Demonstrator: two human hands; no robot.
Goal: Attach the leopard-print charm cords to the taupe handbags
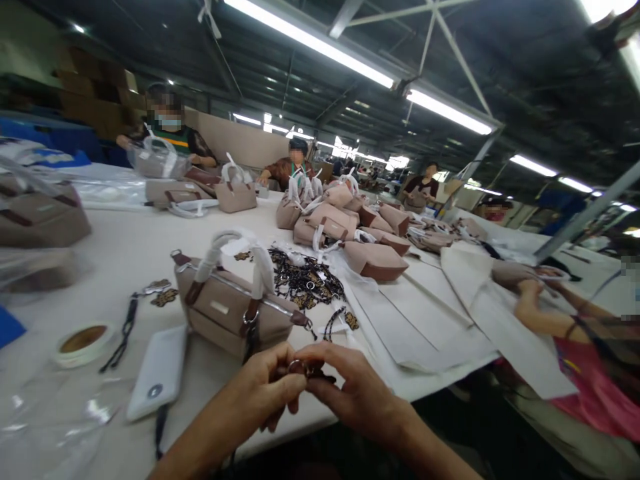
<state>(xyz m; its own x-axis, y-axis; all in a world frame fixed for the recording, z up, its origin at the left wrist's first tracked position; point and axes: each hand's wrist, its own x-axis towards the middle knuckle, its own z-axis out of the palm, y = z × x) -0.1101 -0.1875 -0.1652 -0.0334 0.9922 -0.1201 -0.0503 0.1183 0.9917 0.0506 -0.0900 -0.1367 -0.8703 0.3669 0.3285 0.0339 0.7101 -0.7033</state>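
Both my hands meet just in front of a taupe handbag (235,313) with wrapped white handles. Between the fingertips of my left hand (265,390) is a small metal ring (297,365). My right hand (353,380) pinches a small dark piece beside the ring; its exact shape is mostly covered by fingers. The handbag stands upright on the table, with a dark cord hanging from a ring at its handle base. Behind it lies a heap of black cord straps (313,280) with metal rings and patterned charms.
Left of the handbag are a white phone-like device (159,373), a tape roll (83,343) and a loose cord strap (127,327). Many taupe bags (330,223) are piled farther back. A co-worker's arms (540,307) reach onto the table at right; other people work behind.
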